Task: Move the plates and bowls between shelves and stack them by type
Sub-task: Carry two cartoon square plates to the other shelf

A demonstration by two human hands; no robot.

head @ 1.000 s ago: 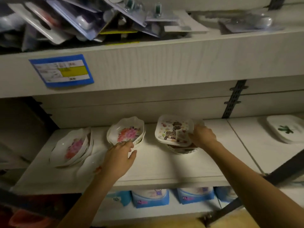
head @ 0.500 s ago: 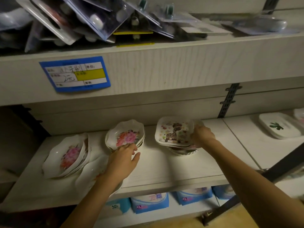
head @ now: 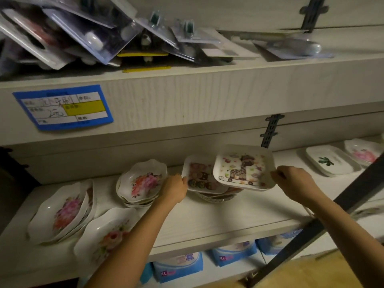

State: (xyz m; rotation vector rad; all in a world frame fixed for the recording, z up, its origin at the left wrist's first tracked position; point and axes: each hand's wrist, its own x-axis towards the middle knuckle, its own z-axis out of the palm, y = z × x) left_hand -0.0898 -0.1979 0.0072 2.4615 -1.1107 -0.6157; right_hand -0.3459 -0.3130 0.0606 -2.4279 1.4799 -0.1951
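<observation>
The giraffe plate [head: 243,167] was in my right hand [head: 295,181], whose fingers were curled and pinching its right rim. It was nearly square with rounded corners, so it had no real long axis. It sat face up and tipped a little, with the giraffe's head pointing toward the back wall and the wheels toward me. Its left part overlapped the bear plate [head: 199,177], which lay face up on top of a low stack [head: 218,197] on the shelf [head: 228,217]. My left hand [head: 173,191] gripped that plate's left rim with the fingers curled.

Just left of my left hand stood a pile of floral bowls [head: 143,181], leaning back. A second floral pile [head: 62,210] lay farther left, and a single floral dish [head: 106,235] sat near the shelf's front edge, partly under my left forearm. Bare board ran from the stack forward to the front edge between my arms, and also to the right, up to a leaf plate [head: 330,163] and another floral dish [head: 363,154] beyond it. A dark metal post [head: 311,231] slanted across the shelf's right front.

The board above carried a blue price label [head: 64,107] with a yellow patch and handwriting that ended in "2元" — the rest was too blurred to read. Blister packs [head: 83,34] were heaped on the upper shelf. Below, blue packs [head: 178,267] showed "XL".
</observation>
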